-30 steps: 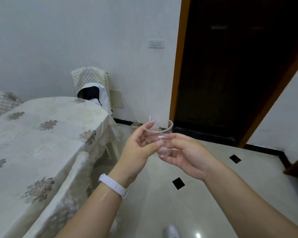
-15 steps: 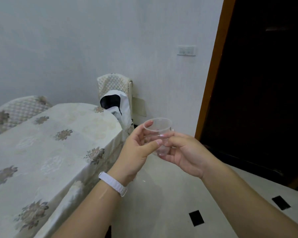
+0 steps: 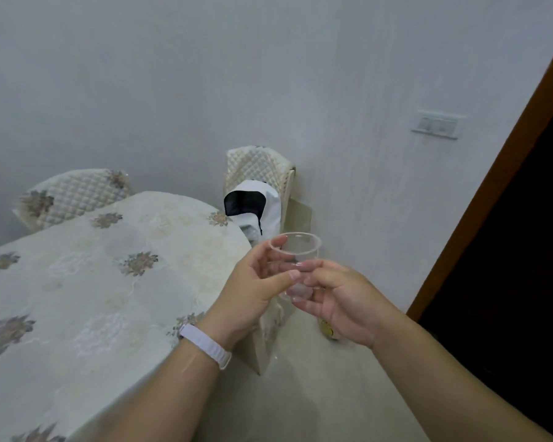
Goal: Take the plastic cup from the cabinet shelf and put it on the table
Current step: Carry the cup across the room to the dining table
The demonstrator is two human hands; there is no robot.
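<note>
A clear plastic cup point(image 3: 299, 250) is upright in the air, just past the right edge of the table point(image 3: 87, 282). My left hand point(image 3: 253, 288), with a white wristband, grips the cup's side with thumb and fingers. My right hand point(image 3: 342, 298) holds the cup's lower part from the right. The table wears a cream cloth with flower patterns. The cabinet is out of view.
A quilted chair point(image 3: 259, 169) with a white and black garment point(image 3: 253, 205) draped on it stands at the table's far corner. Another quilted chair point(image 3: 71, 194) is behind the table. A dark doorway with a wooden frame point(image 3: 492, 193) is on the right.
The view has swung left, so the table fills more of the picture and the doorway has slid right. Both hands keep their hold on the cup, now nearer the table's edge.
</note>
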